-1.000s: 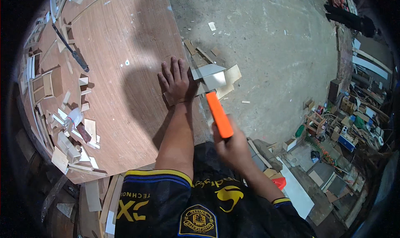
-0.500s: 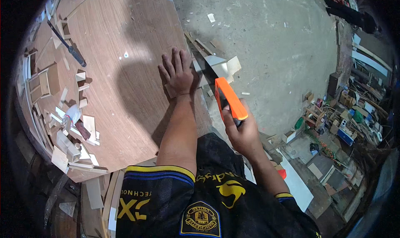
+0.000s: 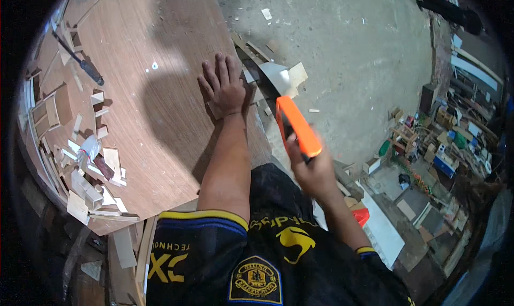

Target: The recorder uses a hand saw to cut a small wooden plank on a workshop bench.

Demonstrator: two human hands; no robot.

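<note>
My left hand (image 3: 227,94) lies flat with spread fingers on a brown wooden sheet (image 3: 126,124), close to its right edge. My right hand (image 3: 313,172) is wrapped round the orange and black handle of a handsaw (image 3: 300,126); some motion blur smears this hand. From the handle, the dark saw blade slants up and left along the sheet's edge, just right of my left hand. Where the teeth meet the wood, I cannot make out clearly. Pale offcuts (image 3: 297,75) lie on the floor beyond the blade.
Small wood pieces (image 3: 85,188) and a clear plastic bag (image 3: 90,145) crowd the sheet's left side. A thin dark-handled tool (image 3: 91,73) lies farther up. Concrete floor (image 3: 353,54) stretches right of the sheet, toward a cluttered heap (image 3: 444,145). A white panel (image 3: 383,228) lies by my right forearm.
The view has shifted slightly, moving the sheet and my left hand a little left in the picture. The saw and my right hand have edged right relative to my left hand.
</note>
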